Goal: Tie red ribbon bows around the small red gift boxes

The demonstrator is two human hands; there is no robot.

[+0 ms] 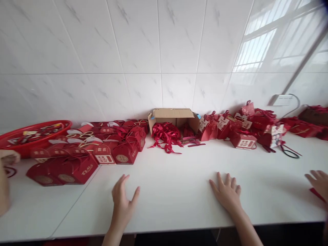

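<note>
My left hand hovers over or rests at the front of the white table, thumb and fingers apart, holding nothing. It is nearest to a group of red gift boxes with gold and white labels. My right hand lies palm down on the tabletop with its fingers spread and nothing in it. Beyond and between the hands, an open cardboard box lies against the wall with a heap of red ribbons spilling out of it. More red gift boxes stand behind my right hand.
A red basin holding small packets stands at the far left. Another person's hand shows at the left edge. A further person's hand is at the right edge, over something red. A tiled wall closes off the table's back.
</note>
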